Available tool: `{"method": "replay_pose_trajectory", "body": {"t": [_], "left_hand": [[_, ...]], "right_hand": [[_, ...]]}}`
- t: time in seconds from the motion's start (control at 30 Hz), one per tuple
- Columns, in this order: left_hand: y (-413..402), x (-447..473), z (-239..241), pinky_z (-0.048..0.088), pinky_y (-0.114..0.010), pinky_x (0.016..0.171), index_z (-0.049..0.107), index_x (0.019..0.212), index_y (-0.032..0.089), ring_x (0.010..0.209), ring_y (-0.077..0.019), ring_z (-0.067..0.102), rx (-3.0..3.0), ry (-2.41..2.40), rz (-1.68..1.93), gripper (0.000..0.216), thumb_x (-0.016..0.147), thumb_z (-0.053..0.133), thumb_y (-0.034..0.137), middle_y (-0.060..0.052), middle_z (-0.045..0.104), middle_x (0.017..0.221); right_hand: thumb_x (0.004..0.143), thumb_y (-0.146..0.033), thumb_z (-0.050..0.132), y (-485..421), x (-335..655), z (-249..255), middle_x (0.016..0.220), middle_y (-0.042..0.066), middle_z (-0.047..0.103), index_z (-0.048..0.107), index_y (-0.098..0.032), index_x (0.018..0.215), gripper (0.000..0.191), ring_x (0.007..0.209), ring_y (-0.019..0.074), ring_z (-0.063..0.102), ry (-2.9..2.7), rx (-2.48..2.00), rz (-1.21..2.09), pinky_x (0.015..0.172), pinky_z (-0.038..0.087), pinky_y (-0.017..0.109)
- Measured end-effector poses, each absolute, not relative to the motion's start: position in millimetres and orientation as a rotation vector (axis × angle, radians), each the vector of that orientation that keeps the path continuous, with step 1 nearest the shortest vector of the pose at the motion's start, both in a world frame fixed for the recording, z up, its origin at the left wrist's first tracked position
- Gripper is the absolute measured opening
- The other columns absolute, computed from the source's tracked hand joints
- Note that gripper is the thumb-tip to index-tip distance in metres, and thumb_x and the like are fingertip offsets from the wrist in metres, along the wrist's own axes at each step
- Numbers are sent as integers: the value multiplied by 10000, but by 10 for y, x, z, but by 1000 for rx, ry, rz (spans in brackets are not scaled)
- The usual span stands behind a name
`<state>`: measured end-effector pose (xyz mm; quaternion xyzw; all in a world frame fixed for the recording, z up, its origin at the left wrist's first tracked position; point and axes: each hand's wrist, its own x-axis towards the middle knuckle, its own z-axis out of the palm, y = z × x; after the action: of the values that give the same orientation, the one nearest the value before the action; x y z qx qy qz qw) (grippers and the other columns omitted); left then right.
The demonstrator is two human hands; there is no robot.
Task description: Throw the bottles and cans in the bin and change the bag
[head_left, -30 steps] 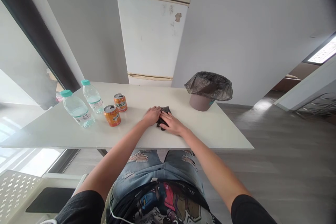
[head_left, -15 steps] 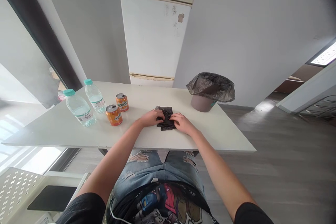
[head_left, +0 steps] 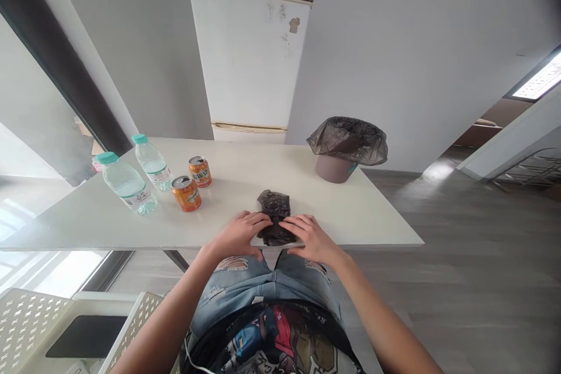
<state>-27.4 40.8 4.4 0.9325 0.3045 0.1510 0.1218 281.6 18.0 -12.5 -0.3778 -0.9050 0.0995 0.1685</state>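
Note:
A dark, crumpled plastic bag (head_left: 275, 203) lies on the white table (head_left: 236, 175), close to its front edge. My left hand (head_left: 241, 234) rests on the bag's left side, fingers stretched out, thumb apart and hanging near the edge. From the right, my right hand (head_left: 313, 238) lays its extended fingers on the bag, thumb also spread. Neither hand grips the bag; fingertips of both press on its middle, hiding part of it. The far part of the bag sticks out beyond my fingers.
Two clear bottles with teal caps (head_left: 125, 184) (head_left: 152, 163) and two orange drink cans (head_left: 186, 193) (head_left: 200, 171) stand on the left. A brown bin (head_left: 333, 168) lined with a dark bag stands at the back right. A white fridge (head_left: 249, 58) is behind the table.
Both hands have moved toward the front edge, and the bag now reaches nearer to me and looks longer. My fingers have gone from gathering it to lying stretched over it.

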Motion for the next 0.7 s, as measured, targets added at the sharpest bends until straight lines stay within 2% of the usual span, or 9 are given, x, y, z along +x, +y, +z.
{"method": "replay_pose_trajectory", "body": {"t": [0.1,0.17,0.3,0.37,0.43,0.53,0.6,0.7], "left_hand": [[377,-223,81,456,-425,1084,638,1404,301,1294,-298,656,2710,944,460,619,849,838,492,-89,674,1450],[388,-196,111,470,-419,1067,675,1331,305,1263,-290,668,2677,952,473,534,852,834,480,-75,693,1411],[396,-190,129,460,-443,1108,655,1357,308,1343,-314,619,2650,984,508,603,822,858,499,-83,666,1458],[361,-194,114,447,-468,1125,612,1420,307,1392,-335,584,2697,968,477,704,791,884,468,-96,640,1497],[297,-186,97,454,-467,1111,606,1427,299,1376,-326,601,2730,952,464,674,810,865,387,-101,653,1479],[206,-149,97,476,-423,1059,684,1280,263,1244,-274,683,2700,972,555,396,891,721,198,-86,735,1324],[213,-110,115,493,-391,1003,724,1154,237,1097,-243,728,2636,996,629,305,901,620,103,-69,780,1164],[387,-21,134,519,-337,866,735,1037,220,889,-209,725,2427,1088,755,207,954,562,143,-42,787,972]], "right_hand": [[971,-502,752,181,2774,-95,1485,125,656,535,-316,1581,674,1342,358,580,-2507,-1063,339,1119,457,567],[973,-498,749,216,2763,-64,1418,121,700,558,-314,1559,643,1289,348,606,-2492,-1044,373,1080,477,551],[930,-494,802,239,2764,-73,1439,121,679,630,-297,1488,617,1286,349,593,-2573,-949,330,1075,475,537],[953,-412,783,200,2761,-128,1460,127,661,618,-279,1500,586,1293,342,585,-2602,-921,249,1086,463,534],[999,-289,702,140,2753,-204,1425,126,683,621,-267,1490,499,1249,320,604,-2565,-913,180,1066,464,519],[1021,-170,594,60,2722,-287,1291,114,749,709,-245,1345,352,1125,285,642,-2441,-856,192,1006,477,493],[1033,-164,555,46,2677,-277,1155,106,779,748,-223,1232,284,1038,269,659,-2296,-874,294,958,495,467],[1073,-280,514,119,2566,-164,954,77,765,744,-211,1120,245,868,241,673,-1970,-1093,532,803,519,374]]}}
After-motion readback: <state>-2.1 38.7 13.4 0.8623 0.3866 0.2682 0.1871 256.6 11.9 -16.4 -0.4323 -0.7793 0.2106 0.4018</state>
